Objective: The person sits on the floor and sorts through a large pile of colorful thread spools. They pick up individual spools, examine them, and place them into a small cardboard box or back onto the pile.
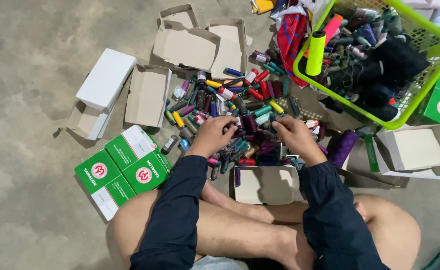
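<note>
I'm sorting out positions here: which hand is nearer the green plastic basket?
Right. The right hand rests on the thread spools just below-left of the green plastic basket; the left hand lies farther left across the pile.

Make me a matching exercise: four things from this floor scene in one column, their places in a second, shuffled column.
Things:
1. lime thread cone
2. green-and-white boxes
3. closed white box
4. open cardboard box

Places:
A. floor at far left, above the green boxes
B. floor beside the left hand
C. upright in the green basket
D. in front of the crossed legs, below both hands

Pairs: 1-C, 2-B, 3-A, 4-D
</note>
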